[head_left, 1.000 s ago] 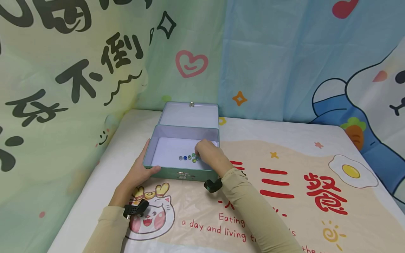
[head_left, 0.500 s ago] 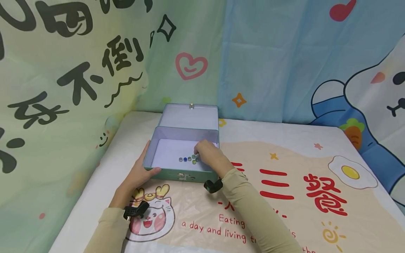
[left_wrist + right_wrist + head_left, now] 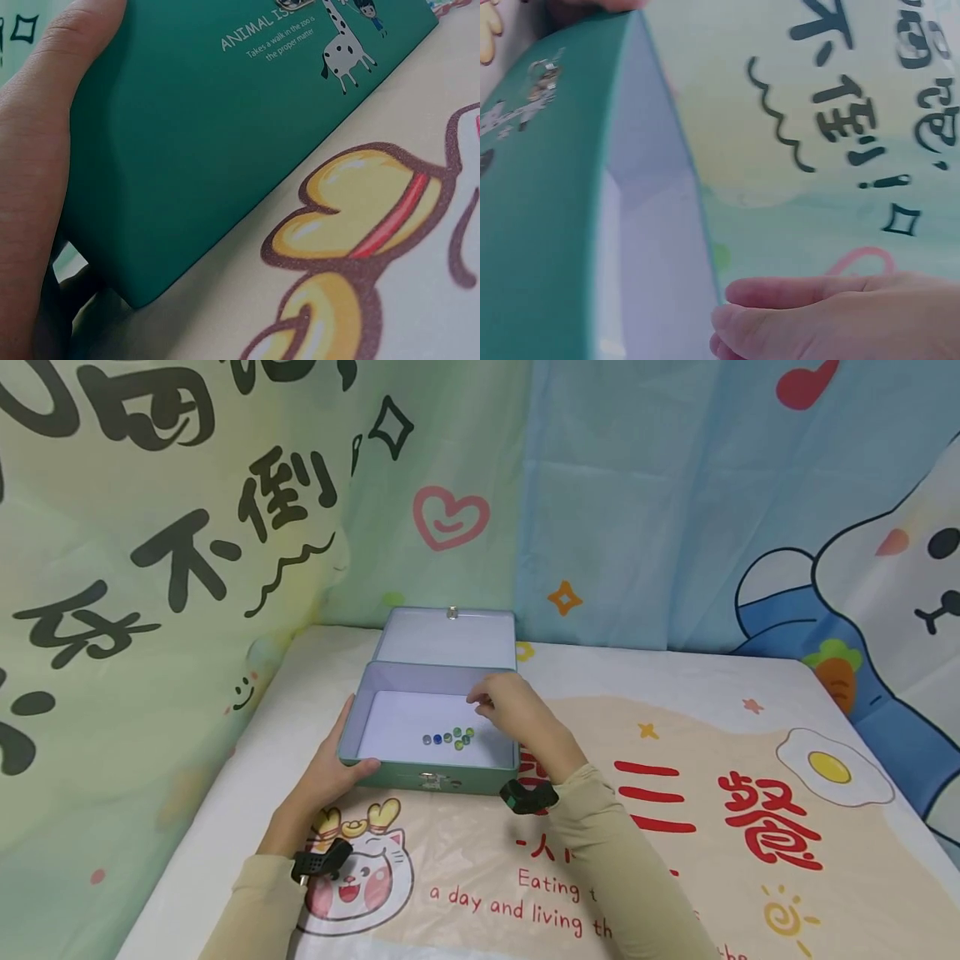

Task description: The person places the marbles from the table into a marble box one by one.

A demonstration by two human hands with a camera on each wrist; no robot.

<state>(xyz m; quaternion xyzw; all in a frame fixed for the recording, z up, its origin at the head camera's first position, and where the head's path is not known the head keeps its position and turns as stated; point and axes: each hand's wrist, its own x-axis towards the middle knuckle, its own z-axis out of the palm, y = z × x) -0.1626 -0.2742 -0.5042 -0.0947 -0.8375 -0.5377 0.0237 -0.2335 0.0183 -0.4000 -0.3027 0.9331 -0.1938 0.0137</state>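
Printed backdrop (image 3: 600,510) behind patterned tablecloth (image 3: 465,843)

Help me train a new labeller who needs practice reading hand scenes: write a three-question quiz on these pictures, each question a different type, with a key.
1. True or false: the lid of the green box is open.

2. Fill in the blank: in the head view, the second of the marbles from the left is coloured ____.

3. Multiple choice: the left hand grips
A) one of the marbles
B) the near left corner of the green box
C) the edge of the lid

Key: 1 true; 2 blue; 3 B
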